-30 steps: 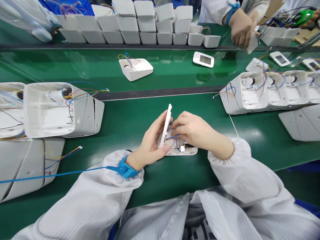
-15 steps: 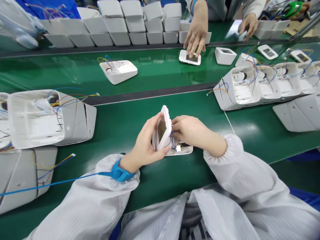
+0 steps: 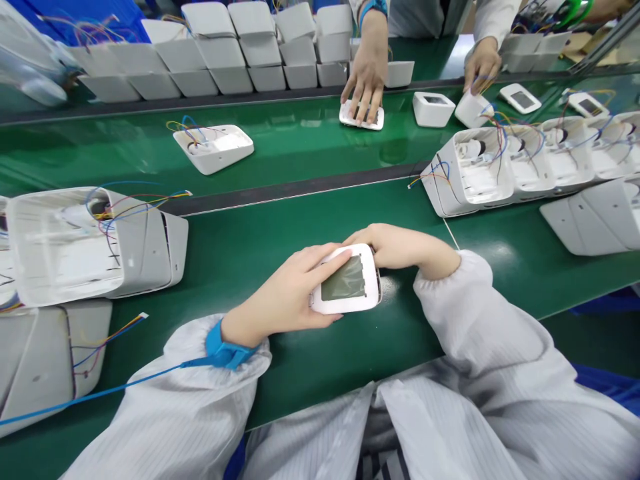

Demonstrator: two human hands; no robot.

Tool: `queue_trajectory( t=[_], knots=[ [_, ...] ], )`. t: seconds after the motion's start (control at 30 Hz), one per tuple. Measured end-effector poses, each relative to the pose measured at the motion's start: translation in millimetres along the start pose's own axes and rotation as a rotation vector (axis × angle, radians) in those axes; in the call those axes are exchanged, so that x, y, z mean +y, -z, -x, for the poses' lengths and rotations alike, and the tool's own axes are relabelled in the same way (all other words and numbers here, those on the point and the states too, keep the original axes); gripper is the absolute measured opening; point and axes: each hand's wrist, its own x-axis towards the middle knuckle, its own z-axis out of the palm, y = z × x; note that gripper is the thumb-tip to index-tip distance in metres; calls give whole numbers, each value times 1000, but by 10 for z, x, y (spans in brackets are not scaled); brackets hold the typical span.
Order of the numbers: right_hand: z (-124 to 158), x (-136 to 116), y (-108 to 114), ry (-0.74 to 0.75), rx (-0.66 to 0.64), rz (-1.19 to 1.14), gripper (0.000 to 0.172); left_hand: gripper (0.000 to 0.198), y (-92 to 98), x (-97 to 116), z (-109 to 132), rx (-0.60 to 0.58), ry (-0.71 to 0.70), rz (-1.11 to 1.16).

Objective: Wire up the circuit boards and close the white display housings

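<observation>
A white device housing with a grey display [image 3: 345, 280] is held above the green bench, screen facing up. My left hand [image 3: 300, 287] grips it from the left, fingers over the top edge and screen, thumb along the near edge. At its far right corner my right hand [image 3: 395, 245] is closed against the housing; those fingertips are mostly hidden behind it. A narrow dark gap shows along the housing's right side. A blue strap [image 3: 227, 347] with a cord circles my left wrist.
Open white casings with wires stand at left [image 3: 150, 247] and right [image 3: 475, 170]. On the green strip beyond lies another wired white shell [image 3: 215, 148]. Across it, a co-worker's hand [image 3: 367, 87] rests on a white display panel; the other hand touches a small white housing [image 3: 473, 109].
The raised display cover has come down over its wired back part, and the inner wires are now hidden. Across the bench, the co-worker's other hand has moved onto a small white housing.
</observation>
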Motion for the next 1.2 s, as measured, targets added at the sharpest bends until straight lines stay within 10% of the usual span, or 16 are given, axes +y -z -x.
queue_trajectory(
  t=[0.1,0.23,0.43,0.73,0.93,1.2],
  knots=[
    [26,95,189,-10,-110,-353,19,103,-15,-26,-9,-49,24,12],
    [-31,156,122,-205,236,-492,23,104,-51,-40,-11,-62,52,15],
    [-302,37,-60,-216,383,-328,23,106,-166,45,16,-1,121,25],
    [-1896,-388,-112,86,86,510,26,90,-254,140,-17,98,177,-28],
    [-3005,-500,-347,82,70,653,37,76,-326,91,14,154,133,-61],
    [-3303,-483,-493,95,183,645,32,46,-347,141,55,236,61,-81]
  ],
)
